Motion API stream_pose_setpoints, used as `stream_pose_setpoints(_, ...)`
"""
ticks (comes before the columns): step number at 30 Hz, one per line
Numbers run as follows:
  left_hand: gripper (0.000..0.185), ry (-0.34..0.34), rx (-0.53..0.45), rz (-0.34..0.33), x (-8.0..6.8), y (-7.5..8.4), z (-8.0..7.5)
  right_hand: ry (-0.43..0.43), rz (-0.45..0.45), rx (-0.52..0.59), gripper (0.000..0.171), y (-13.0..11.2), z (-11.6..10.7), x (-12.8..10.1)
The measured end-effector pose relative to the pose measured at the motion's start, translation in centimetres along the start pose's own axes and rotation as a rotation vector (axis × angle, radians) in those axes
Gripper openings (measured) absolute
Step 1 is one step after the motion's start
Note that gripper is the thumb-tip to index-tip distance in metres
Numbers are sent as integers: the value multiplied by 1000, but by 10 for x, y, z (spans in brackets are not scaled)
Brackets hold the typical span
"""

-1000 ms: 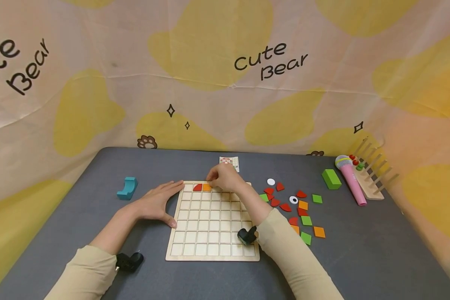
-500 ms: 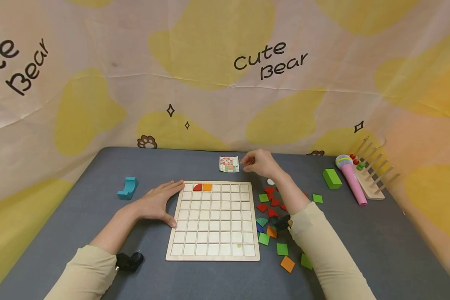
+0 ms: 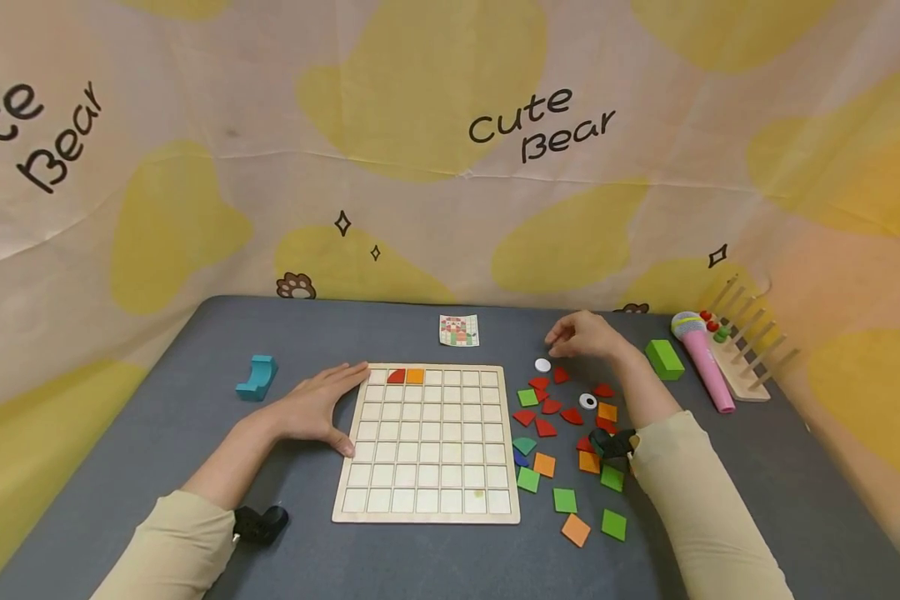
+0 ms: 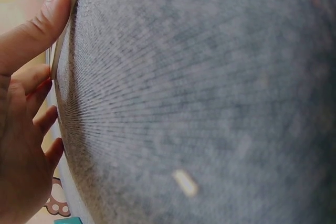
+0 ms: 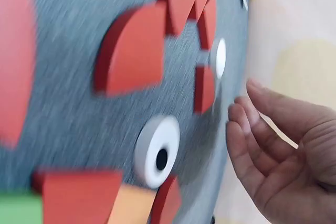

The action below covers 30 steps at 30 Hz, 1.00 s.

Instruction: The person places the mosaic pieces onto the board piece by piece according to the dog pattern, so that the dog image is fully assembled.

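Note:
A wooden grid board (image 3: 435, 430) lies on the table; its far row holds a red quarter-circle tile (image 3: 397, 377) and an orange square tile (image 3: 415, 377). My left hand (image 3: 305, 410) rests at the board's left edge, thumb and fingers spread apart along it. In the left wrist view, the thumb (image 4: 42, 27) touches that rim. Over the far end of the scattered tiles hovers my right hand (image 3: 588, 337), close to a plain white disc (image 3: 542, 365). Its fingers bend loosely, with nothing between them in the right wrist view. A white disc with a black dot (image 5: 157, 151) lies nearby among red quarter-circles (image 5: 139, 51).
Behind the board lies a small pattern card (image 3: 459, 331). Green squares (image 3: 565, 500) and other tiles spread right of the board. Farther right are a green block (image 3: 663, 359), a pink microphone (image 3: 707, 367) and a pegged wooden rack (image 3: 746, 354). A teal arch block (image 3: 257, 377) stands left.
My right hand has left the orange tile on the board and moved right, past the card, to above the loose tiles. My left hand has stayed at the board's edge.

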<state>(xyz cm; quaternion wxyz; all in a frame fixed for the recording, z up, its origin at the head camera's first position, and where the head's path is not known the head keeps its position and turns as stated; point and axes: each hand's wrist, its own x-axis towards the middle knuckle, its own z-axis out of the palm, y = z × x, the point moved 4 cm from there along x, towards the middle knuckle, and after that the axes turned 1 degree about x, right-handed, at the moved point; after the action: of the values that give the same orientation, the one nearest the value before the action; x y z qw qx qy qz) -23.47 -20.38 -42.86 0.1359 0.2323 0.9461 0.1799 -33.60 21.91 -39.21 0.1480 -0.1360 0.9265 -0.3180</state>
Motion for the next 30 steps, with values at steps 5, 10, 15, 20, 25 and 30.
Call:
stream_pose_setpoints(5,127,0,2,-3,-1,0,1,-125,41,11,22,13,3,-7)
stream_pose_setpoints(10,127,-1,-2,-12,-1,-1,2,-220,40,54,25,17,5,-10)
stream_pose_setpoints(15,127,1,4,-11,0,-1,1,-268,27,59,29,17,7,-12)
stream_pose_setpoints(20,127,-2,9,-12,0,-1,1,-276,36,37,30,18,8,-13)
stream_pose_setpoints(25,127,-5,10,-14,0,0,1,-259,21,6,28,17,9,-13)
stream_pose_setpoints(30,127,-6,8,-8,0,1,0,-235,-3,-54,22,16,10,-12)
